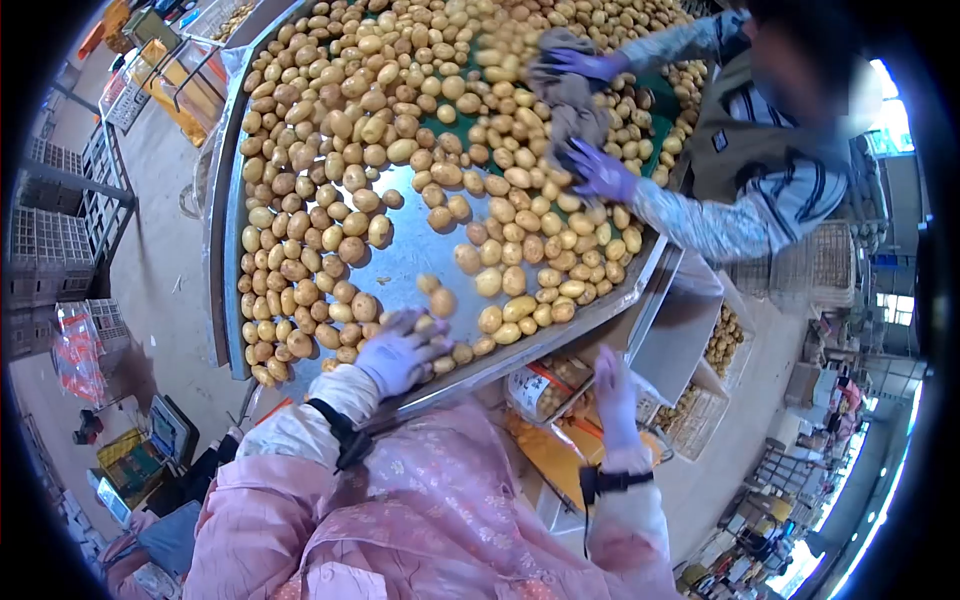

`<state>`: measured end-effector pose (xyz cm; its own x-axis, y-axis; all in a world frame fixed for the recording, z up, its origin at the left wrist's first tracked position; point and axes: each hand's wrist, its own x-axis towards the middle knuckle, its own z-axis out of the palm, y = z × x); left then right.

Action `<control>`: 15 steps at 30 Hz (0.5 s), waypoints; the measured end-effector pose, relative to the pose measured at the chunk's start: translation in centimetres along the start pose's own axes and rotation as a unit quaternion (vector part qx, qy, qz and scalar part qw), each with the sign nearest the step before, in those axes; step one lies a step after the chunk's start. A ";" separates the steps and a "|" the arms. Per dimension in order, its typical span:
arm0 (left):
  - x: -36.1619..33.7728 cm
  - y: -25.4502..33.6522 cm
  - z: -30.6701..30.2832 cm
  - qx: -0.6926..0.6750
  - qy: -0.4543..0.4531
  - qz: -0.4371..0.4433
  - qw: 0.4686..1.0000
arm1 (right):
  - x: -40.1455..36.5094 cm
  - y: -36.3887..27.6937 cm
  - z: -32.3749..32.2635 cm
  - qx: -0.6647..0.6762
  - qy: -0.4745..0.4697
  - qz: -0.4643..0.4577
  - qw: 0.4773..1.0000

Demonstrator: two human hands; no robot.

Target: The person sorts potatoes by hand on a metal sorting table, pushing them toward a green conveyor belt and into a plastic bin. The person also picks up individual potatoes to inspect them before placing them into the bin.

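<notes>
A big metal sorting table [410,250] holds a heap of yellow potatoes [330,120]. My left hand [398,352], in a pale purple glove, rests on potatoes at the table's near edge with its fingers curled over a few of them. My right hand [616,395], also gloved, is off the table's near right edge with its fingers held together; it sits above an orange-and-clear bag of potatoes [545,388]. I cannot see anything gripped in it. I wear pink sleeves with black wrist straps.
Across the table a co-worker in a striped top works with purple-gloved hands [603,172], holding a grey cloth [572,95]. Boxes of potatoes [722,345] stand lower right. Crates [50,230] and a scale [170,428] are on the floor at left.
</notes>
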<state>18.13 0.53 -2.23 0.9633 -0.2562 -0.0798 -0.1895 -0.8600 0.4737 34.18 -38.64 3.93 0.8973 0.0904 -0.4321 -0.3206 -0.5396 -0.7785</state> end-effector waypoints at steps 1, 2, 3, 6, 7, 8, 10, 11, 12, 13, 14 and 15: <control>-1.0 -0.6 -0.3 0.001 0.006 -0.015 1.000 | 1.9 -4.0 2.7 -0.278 -0.009 -0.309 0.910; -1.4 -1.5 -0.7 0.005 0.019 -0.033 0.999 | 4.0 -5.0 6.4 -0.213 -0.005 -0.407 0.888; -1.6 -2.5 -1.1 0.011 0.035 -0.052 0.998 | 5.6 -7.6 9.6 -0.216 -0.028 -0.437 0.873; -3.4 -5.1 -1.1 -0.006 0.095 -0.116 0.989 | 9.8 -8.3 17.7 -0.394 -0.038 -0.391 0.831; -4.0 -5.0 -2.3 -0.012 0.102 -0.108 0.989 | 9.8 -8.4 19.1 -0.442 -0.042 -0.350 0.825; -4.7 -5.2 -2.9 -0.028 0.112 -0.119 0.986 | 10.1 -8.4 20.4 -0.488 -0.044 -0.309 0.815; -6.3 -5.1 -3.3 -0.063 0.129 -0.138 0.980 | 10.1 -6.2 21.3 -0.491 -0.043 -0.289 0.821; -6.8 -5.0 -2.9 -0.064 0.151 -0.148 0.975 | 9.3 -6.5 21.1 -0.493 -0.047 -0.273 0.825; -6.8 -4.7 -3.1 -0.069 0.165 -0.164 0.970 | 8.8 -6.6 21.4 -0.495 -0.048 -0.262 0.827; -6.4 -4.3 -3.4 -0.074 0.180 -0.180 0.964 | 8.2 -6.7 21.6 -0.498 -0.048 -0.251 0.829; -5.8 -4.0 -3.6 -0.079 0.193 -0.196 0.958 | 7.7 -6.7 21.9 -0.501 -0.049 -0.240 0.830; -4.5 -4.1 -3.9 -0.066 0.226 -0.200 0.951 | 7.1 -6.6 22.4 -0.496 -0.052 -0.243 0.832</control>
<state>15.28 6.90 -0.39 0.9423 0.3211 0.0946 0.2059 -0.7789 0.5924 35.89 -15.69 -4.15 0.7999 0.5443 -0.2528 0.5271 -0.8386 -0.1375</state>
